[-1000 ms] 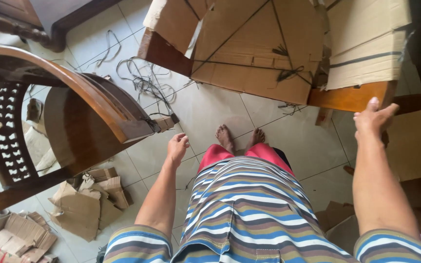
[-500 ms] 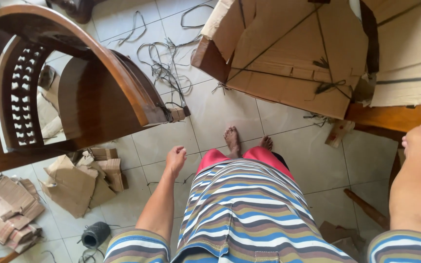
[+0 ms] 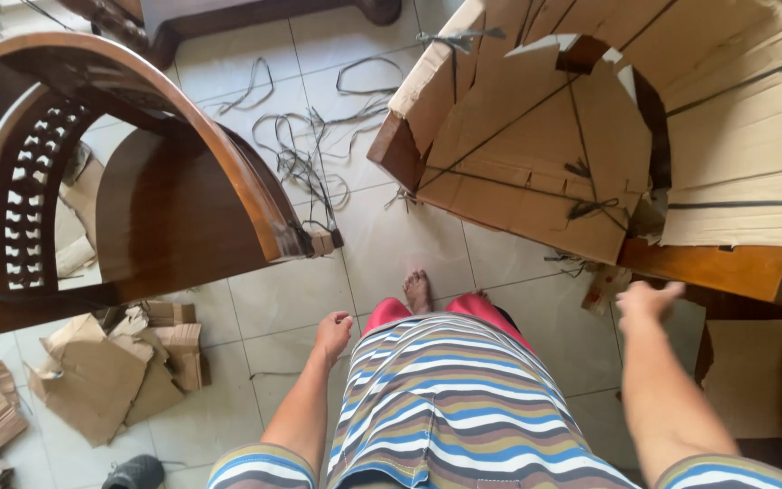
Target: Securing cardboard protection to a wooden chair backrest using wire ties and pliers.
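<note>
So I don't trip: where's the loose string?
In the head view, the string lies tangled on the tiled floor, between the bare wooden chair and the cardboard-wrapped chair.

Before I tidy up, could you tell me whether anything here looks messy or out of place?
Yes: torn cardboard scraps lie heaped on the tiled floor, and loose cords sprawl tangled between the two chairs.

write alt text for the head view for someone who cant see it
Seen from above, a person in a striped shirt reaches the open right hand toward a cardboard-wrapped wooden chair, while the empty left hand hangs loosely curled. An unwrapped dark wooden chair stands at left, with cardboard scraps and loose strings on the tiled floor.
</note>
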